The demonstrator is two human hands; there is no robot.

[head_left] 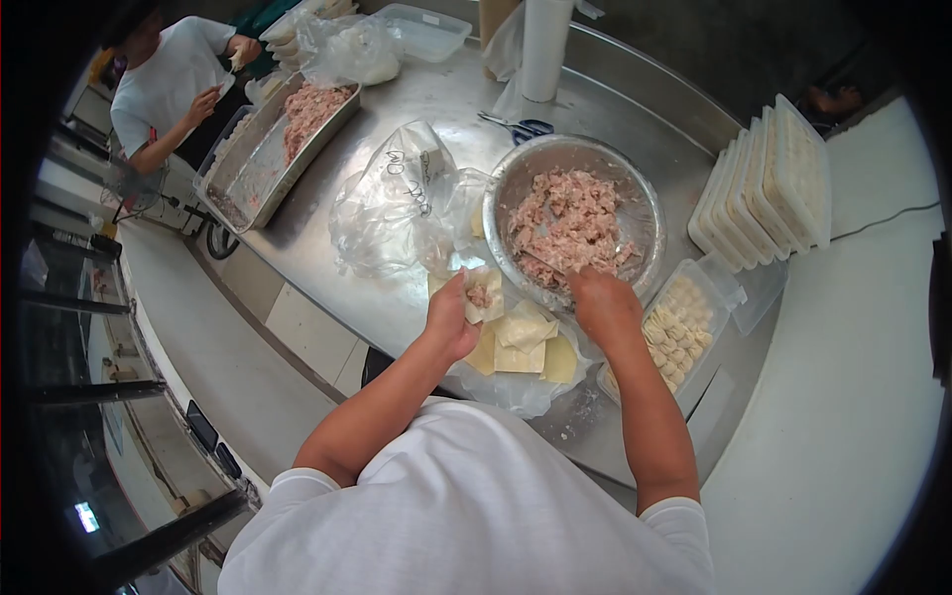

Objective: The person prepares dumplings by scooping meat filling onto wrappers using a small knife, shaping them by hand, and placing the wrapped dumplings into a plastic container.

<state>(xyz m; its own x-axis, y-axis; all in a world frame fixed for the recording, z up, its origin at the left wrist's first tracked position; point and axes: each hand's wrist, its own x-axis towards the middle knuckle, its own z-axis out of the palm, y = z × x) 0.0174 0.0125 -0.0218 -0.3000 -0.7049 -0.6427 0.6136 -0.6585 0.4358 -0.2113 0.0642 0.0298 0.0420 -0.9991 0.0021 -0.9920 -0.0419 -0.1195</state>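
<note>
My left hand (pixel 449 319) is closed on a square dumpling wrapper (pixel 493 306), with a small lump of minced meat (pixel 479 296) in its middle. At the near rim of a round metal bowl (pixel 650 198), my right hand (pixel 607 309) grips a thin utensil (pixel 541 263) whose far end lies against the pink minced meat filling (pixel 570 213). Its exact kind is hard to make out. Between my hands, a loose pile of pale yellow wrappers (pixel 521 359) rests on plastic. Right of the bowl, a clear tray holds several rows of folded dumplings (pixel 671 342).
Crumpled plastic bags (pixel 392 208) lie left of the bowl, and blue-handled scissors (pixel 531 129) behind it. A deep metal pan (pixel 253 203) with meat stands far left, near another person (pixel 169 89). Stacked lidded containers (pixel 764 183) stand right; a plastic roll (pixel 545 50) is behind.
</note>
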